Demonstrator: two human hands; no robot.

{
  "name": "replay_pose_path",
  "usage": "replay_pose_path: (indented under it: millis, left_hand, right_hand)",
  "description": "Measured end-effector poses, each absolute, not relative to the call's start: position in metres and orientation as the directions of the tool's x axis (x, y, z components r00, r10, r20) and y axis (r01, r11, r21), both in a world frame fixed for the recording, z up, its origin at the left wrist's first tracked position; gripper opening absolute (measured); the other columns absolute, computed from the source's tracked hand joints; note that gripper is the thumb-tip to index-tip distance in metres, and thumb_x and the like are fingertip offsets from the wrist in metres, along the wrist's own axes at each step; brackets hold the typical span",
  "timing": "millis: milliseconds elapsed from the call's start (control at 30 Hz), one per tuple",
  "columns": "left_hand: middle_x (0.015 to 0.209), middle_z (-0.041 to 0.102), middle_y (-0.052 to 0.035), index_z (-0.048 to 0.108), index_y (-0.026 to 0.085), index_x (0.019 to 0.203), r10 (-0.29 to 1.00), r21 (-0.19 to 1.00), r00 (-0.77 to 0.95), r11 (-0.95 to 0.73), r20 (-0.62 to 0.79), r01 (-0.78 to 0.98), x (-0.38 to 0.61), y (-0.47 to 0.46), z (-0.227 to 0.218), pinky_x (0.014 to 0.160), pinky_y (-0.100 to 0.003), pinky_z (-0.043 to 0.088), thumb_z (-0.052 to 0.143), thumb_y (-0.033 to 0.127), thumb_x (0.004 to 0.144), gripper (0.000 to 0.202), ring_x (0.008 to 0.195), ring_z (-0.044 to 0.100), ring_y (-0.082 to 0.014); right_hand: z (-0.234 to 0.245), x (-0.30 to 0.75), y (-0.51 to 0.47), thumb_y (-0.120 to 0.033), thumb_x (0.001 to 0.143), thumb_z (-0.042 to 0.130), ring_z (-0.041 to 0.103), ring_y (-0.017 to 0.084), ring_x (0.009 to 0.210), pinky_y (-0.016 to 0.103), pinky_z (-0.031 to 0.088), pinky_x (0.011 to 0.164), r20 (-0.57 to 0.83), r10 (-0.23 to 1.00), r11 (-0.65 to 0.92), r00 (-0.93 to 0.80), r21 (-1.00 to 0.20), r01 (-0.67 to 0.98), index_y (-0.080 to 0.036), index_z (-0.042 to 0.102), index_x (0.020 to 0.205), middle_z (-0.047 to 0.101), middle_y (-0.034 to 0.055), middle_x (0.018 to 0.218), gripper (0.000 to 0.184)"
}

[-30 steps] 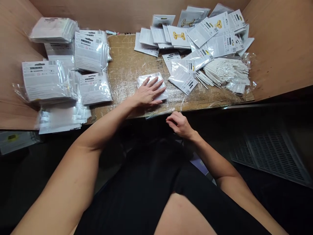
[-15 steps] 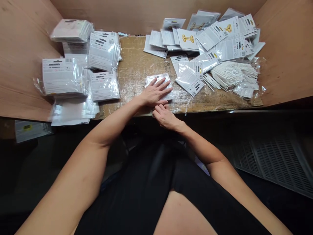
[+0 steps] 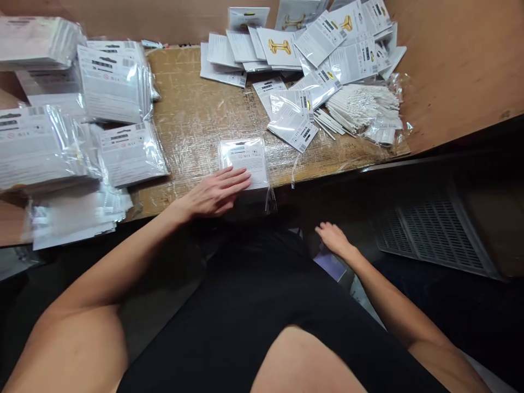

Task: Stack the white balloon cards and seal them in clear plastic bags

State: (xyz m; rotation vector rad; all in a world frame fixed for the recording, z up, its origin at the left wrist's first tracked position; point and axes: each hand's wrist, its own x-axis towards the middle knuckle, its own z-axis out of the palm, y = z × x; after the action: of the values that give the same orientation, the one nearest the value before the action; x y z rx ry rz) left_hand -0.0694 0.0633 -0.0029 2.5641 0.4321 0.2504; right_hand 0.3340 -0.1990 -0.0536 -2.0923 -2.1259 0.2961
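Scuffed wooden counter [image 3: 192, 120] ahead of the hands carries a thin plastic-sleeved card packet [image 3: 244, 161]; open left hand [image 3: 215, 191] touches its edge, loose empty right hand [image 3: 333, 238] sits below; light, slippery, best pinched by its edge

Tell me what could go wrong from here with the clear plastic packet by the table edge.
The clear plastic packet lies near the table edge, with its loose film tail hanging over, and only the left hand is at it, so it might slip off. The right hand is below the table, probably too far away to catch it. The slick stack of packets at the lower left seems to overhang the edge and could slide down.
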Motion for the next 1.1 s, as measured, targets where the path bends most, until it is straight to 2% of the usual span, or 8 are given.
replay_pose_path:
  millis: [100, 200, 300, 400, 567, 733, 967, 1100]
  left_hand:
    - [0.173, 0.053, -0.0014, 0.053, 0.040, 0.169, 0.426, 0.482, 0.900, -0.810, 0.092, 0.334, -0.101, 0.040, -0.015, 0.143, -0.058, 0.025, 0.060, 0.037, 0.095, 0.075, 0.168, 0.040, -0.0336]
    - [0.168, 0.060, -0.0052, 0.060, 0.040, 0.164, 0.493, 0.436, 0.864, -0.803, 0.105, 0.405, -0.108, 0.027, -0.034, 0.140, -0.061, 0.034, 0.060, 0.034, 0.101, 0.063, 0.163, 0.048, -0.0345]
    - [0.154, 0.072, -0.0088, 0.071, 0.039, 0.151, 0.558, 0.448, 0.818, -0.773, 0.142, 0.449, -0.098, 0.021, -0.050, 0.132, -0.059, 0.048, 0.061, 0.040, 0.107, 0.045, 0.150, 0.064, -0.0331]
    - [0.136, 0.081, -0.0109, 0.081, 0.033, 0.131, 0.606, 0.484, 0.759, -0.752, 0.238, 0.448, -0.086, 0.017, -0.053, 0.120, -0.057, 0.060, 0.059, 0.047, 0.109, 0.035, 0.133, 0.075, -0.0320]
    - [0.110, 0.082, -0.0119, 0.079, 0.026, 0.095, 0.836, 0.580, 0.412, -0.548, 0.363, 0.602, -0.060, 0.004, -0.040, 0.099, -0.046, 0.065, 0.045, 0.045, 0.114, 0.044, 0.106, 0.077, -0.0262]
    - [0.097, 0.071, -0.0125, 0.060, 0.026, 0.070, 0.940, 0.621, 0.083, -0.283, 0.331, 0.731, -0.034, 0.006, -0.031, 0.091, -0.042, 0.061, 0.051, 0.043, 0.110, 0.045, 0.096, 0.071, -0.0256]
    - [0.088, 0.075, -0.0095, 0.052, 0.027, 0.071, 0.983, 0.662, 0.004, -0.128, 0.186, 0.738, -0.028, 0.016, -0.026, 0.092, -0.044, 0.057, 0.055, 0.038, 0.105, 0.037, 0.091, 0.072, -0.0261]
    - [0.070, 0.067, -0.0014, 0.058, 0.025, 0.077, 0.996, 0.899, -0.055, 0.088, -0.071, 0.430, -0.034, 0.015, -0.023, 0.070, -0.036, 0.055, 0.072, 0.043, 0.095, 0.029, 0.064, 0.064, -0.0185]
  right_hand:
    - [-0.052, 0.318, -0.157, -0.020, 0.104, 0.063, 0.071, 0.036, 0.124, 0.054, 0.056, 0.105, 0.012, 0.989, 0.144, -0.147, -0.285, 0.948, -0.026, 0.080, 0.129, 0.077, 0.0198, 0.132, 0.030]
    - [-0.047, 0.289, -0.095, -0.026, 0.109, 0.060, 0.060, 0.033, 0.149, 0.061, 0.044, 0.123, 0.101, 0.930, 0.362, -0.353, -0.404, 0.840, -0.039, 0.075, 0.142, 0.070, 0.0101, 0.155, 0.039]
    - [-0.045, 0.264, -0.048, -0.033, 0.111, 0.058, 0.063, 0.030, 0.148, 0.060, 0.042, 0.126, 0.109, 0.843, 0.501, -0.526, -0.514, 0.697, -0.038, 0.079, 0.135, 0.077, 0.0072, 0.147, 0.032]
    - [-0.049, 0.247, -0.032, -0.041, 0.111, 0.057, 0.071, 0.031, 0.138, 0.060, 0.048, 0.119, 0.199, 0.823, 0.537, -0.532, -0.576, 0.616, -0.030, 0.082, 0.117, 0.083, 0.0112, 0.130, 0.028]
    - [-0.048, 0.214, -0.040, -0.047, 0.117, 0.037, 0.076, 0.029, 0.106, 0.047, 0.057, 0.097, 0.367, 0.924, 0.328, -0.107, -0.616, 0.716, -0.025, 0.075, 0.095, 0.079, 0.0139, 0.100, 0.050]
    - [-0.035, 0.185, -0.029, -0.047, 0.119, 0.035, 0.065, 0.024, 0.079, 0.036, 0.047, 0.078, 0.335, 0.916, 0.002, 0.221, -0.554, 0.832, -0.023, 0.066, 0.083, 0.070, 0.0112, 0.082, 0.053]
    - [-0.014, 0.178, -0.005, -0.033, 0.116, 0.040, 0.071, 0.029, 0.084, 0.036, 0.046, 0.077, 0.139, 0.957, -0.161, 0.253, -0.472, 0.867, -0.017, 0.067, 0.107, 0.076, 0.0197, 0.107, 0.033]
    - [-0.006, 0.183, -0.006, -0.051, 0.109, 0.057, 0.076, 0.038, 0.092, 0.046, 0.055, 0.085, -0.013, 0.941, -0.273, 0.339, -0.624, 0.732, -0.016, 0.060, 0.129, 0.077, 0.0205, 0.102, 0.040]
